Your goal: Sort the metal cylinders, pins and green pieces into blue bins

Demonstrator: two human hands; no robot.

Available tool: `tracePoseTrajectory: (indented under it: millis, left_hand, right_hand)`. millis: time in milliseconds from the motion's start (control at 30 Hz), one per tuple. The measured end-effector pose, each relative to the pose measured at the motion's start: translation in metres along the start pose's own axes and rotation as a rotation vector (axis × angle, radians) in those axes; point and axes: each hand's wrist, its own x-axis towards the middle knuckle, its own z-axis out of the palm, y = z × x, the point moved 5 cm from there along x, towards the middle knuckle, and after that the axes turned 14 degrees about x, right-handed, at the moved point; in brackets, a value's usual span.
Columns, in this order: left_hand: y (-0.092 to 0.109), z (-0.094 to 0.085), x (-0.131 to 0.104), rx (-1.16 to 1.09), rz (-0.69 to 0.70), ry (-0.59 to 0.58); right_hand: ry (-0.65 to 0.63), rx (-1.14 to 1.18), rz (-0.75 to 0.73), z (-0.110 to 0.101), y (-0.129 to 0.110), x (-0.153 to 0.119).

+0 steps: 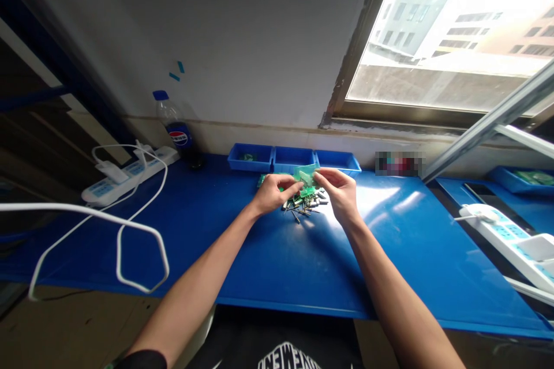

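Observation:
Over the middle of the blue table, my left hand [277,191] and my right hand [340,187] are close together. Between them is a thin, translucent green plastic piece [306,172], perhaps a small bag. My right thumb and forefinger pinch its right edge. My left fingers are closed at its lower left side, where their exact grip is partly hidden. Just beneath the hands lies a loose pile of small metal parts [305,204], some silvery and blocky, others dark and pin-like, with green pieces among them.
Three joined blue bins [294,157] stand along the wall, the left one with something green inside. At left are a cola bottle [178,132], a white power strip [130,176] and a looping white cable [163,248]. Another power strip [511,236] lies at right beside a metal frame [489,121].

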Motion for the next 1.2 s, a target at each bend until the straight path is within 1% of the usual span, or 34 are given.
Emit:
tracePoseTrajectory:
  millis: [133,200,267,333,400,467,533,633,700,767,867,967,1033,1100,1200]
  left_hand:
    - [0.0,-0.004,0.001,-0.032,-0.018,-0.01]
    - [-0.003,-0.007,0.003,-0.059,-0.042,0.005]
    - [-0.008,-0.01,0.005,-0.106,-0.071,0.044]
    - [-0.017,-0.016,0.007,-0.16,-0.107,0.132]
    - [-0.029,-0.023,0.009,-0.224,-0.162,0.267]
    - [-0.045,-0.031,0.009,-0.276,-0.249,0.429]
    - [-0.059,-0.037,0.008,-0.328,-0.329,0.534]
    - [-0.075,-0.04,0.006,-0.41,-0.438,0.581]
    - [-0.077,-0.042,0.005,-0.421,-0.468,0.585]
    - [-0.073,-0.043,0.005,-0.389,-0.44,0.573]
    - [-0.06,-0.043,0.006,-0.277,-0.352,0.535]
    - [-0.046,-0.038,0.005,-0.137,-0.265,0.485]
    - [-0.037,-0.034,0.004,0.004,-0.193,0.454]
    - [-0.027,-0.029,0.004,0.2,-0.071,0.416]
    - [-0.013,-0.014,0.002,0.456,0.181,0.273]
  right_hand:
    - [-0.031,-0.007,0.03,0.002,0.003,0.0]
    - [-0.043,-0.056,0.0,0.001,0.002,0.0]
    - [-0.028,-0.122,-0.053,-0.003,0.001,0.001]
    - [0.003,-0.198,-0.108,-0.009,0.0,0.003]
    - [0.024,-0.297,-0.164,-0.015,0.0,0.005]
    - [0.027,-0.419,-0.218,-0.02,0.0,0.008]
    - [0.007,-0.533,-0.254,-0.025,0.001,0.01]
    - [-0.082,-0.624,-0.289,-0.03,0.004,0.013]
    - [-0.154,-0.645,-0.294,-0.033,0.007,0.014]
    - [-0.229,-0.663,-0.291,-0.033,0.01,0.014]
    - [-0.323,-0.691,-0.303,-0.031,0.012,0.012]
    - [-0.366,-0.707,-0.348,-0.027,0.012,0.011]
    - [-0.37,-0.713,-0.379,-0.024,0.011,0.011]
    - [-0.362,-0.708,-0.398,-0.023,0.009,0.011]
    - [-0.315,-0.672,-0.417,-0.022,0.002,0.012]
